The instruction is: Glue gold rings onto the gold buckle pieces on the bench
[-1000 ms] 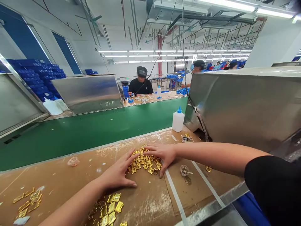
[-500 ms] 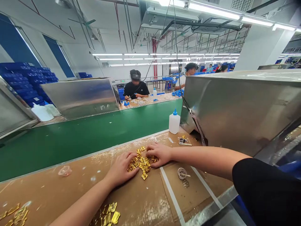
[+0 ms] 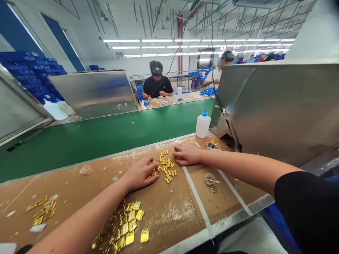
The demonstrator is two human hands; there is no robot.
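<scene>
A loose cluster of small shiny gold pieces (image 3: 168, 171) lies on the brown covered bench between my two hands. My left hand (image 3: 140, 173) is at the cluster's left side, its fingers and thumb curled round several of them. On the right, my right hand (image 3: 187, 154) rests low on the bench with bent fingers. A glint of gold shows at its fingertips, while the palm hides the rest. Nearer to me, flatter gold pieces (image 3: 129, 238) are spread beside my left forearm, which covers part of them. Another small gold group (image 3: 45, 211) lies at the far left.
Beyond the bench runs a green conveyor belt (image 3: 119, 135). A white bottle with a blue cap (image 3: 202, 126) stands at the back edge beside a metal housing (image 3: 278, 113). A small cup with a stick (image 3: 209, 179) sits right of centre. A person (image 3: 157, 84) works across the belt.
My hands have moved apart, and the gold pieces between them are more spread out. The view has tilted down, showing more of the near gold pieces.
</scene>
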